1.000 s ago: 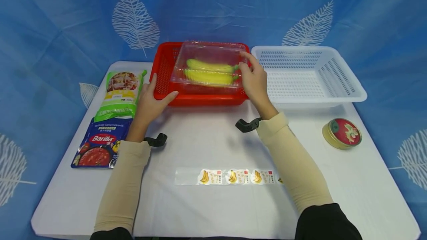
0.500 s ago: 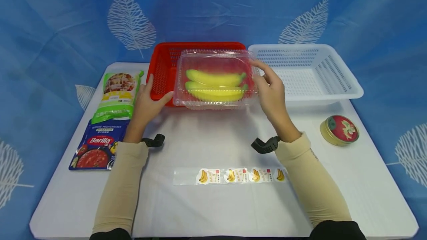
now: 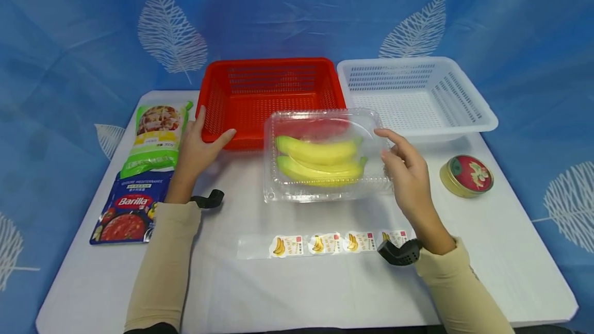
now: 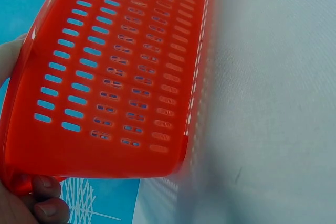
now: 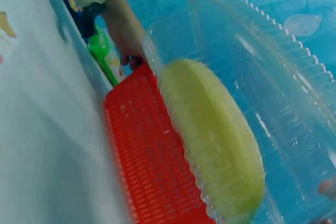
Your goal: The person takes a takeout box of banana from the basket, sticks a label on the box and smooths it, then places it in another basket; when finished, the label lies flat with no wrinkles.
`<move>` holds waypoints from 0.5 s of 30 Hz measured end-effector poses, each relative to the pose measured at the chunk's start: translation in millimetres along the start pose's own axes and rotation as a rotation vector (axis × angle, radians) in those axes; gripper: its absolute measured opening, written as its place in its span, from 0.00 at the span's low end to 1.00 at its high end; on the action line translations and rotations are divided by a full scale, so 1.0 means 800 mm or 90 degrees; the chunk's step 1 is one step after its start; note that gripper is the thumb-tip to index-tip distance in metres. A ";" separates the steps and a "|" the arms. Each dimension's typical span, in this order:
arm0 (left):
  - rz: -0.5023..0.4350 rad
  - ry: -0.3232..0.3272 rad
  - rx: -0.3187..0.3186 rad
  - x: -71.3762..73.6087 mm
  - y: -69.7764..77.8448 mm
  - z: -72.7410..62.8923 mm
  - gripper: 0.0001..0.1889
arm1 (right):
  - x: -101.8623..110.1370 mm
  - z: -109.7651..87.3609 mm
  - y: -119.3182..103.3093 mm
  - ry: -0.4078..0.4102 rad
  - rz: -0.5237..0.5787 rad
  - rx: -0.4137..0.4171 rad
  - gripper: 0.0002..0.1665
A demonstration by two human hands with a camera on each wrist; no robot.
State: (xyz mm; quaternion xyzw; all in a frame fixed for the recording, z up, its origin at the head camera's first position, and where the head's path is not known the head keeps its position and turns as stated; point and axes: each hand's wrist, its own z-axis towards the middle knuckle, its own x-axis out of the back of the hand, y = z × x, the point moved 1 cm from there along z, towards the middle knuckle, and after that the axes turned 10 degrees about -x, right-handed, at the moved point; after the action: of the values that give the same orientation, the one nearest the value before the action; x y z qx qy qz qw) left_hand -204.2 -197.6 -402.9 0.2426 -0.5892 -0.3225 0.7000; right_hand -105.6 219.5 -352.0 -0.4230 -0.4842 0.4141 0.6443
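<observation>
My left hand grips the front left corner of the red plastic basket, its fingers curled at the rim in the left wrist view. The thumb lies over the front edge. With my right hand I pinch the right side of a clear plastic clamshell box. Yellow bananas with green ends lie inside it. The box hangs in front of the basket, over the table, overlapping the basket's front right edge in the head view. In the right wrist view a banana shows through the clear wall.
A white basket stands right of the red one. A round tin sits at the right. A strip of banana stickers lies in front. At the left are a green food bag and a blue Barilla pouch.
The box with the bananas has come out from above the red basket, toward me and to the right, in my right hand. My left hand has stayed at the basket's corner.
</observation>
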 end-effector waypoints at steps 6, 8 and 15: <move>0.001 0.001 -0.004 0.000 0.001 -0.001 0.56 | 0.005 -0.025 0.030 -0.028 0.006 0.008 0.22; 0.001 0.001 -0.005 0.000 0.001 -0.001 0.56 | 0.005 -0.030 0.044 -0.030 0.008 0.011 0.22; -0.001 0.003 -0.008 -0.001 0.001 -0.001 0.56 | 0.007 -0.041 0.087 -0.011 0.000 0.020 0.22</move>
State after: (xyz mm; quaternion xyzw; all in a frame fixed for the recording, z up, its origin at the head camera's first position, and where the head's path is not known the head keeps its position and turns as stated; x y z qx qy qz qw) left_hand -203.0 -196.8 -403.0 0.2392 -0.5854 -0.3263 0.7026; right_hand -81.4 241.3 -421.9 -0.4088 -0.4834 0.4253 0.6468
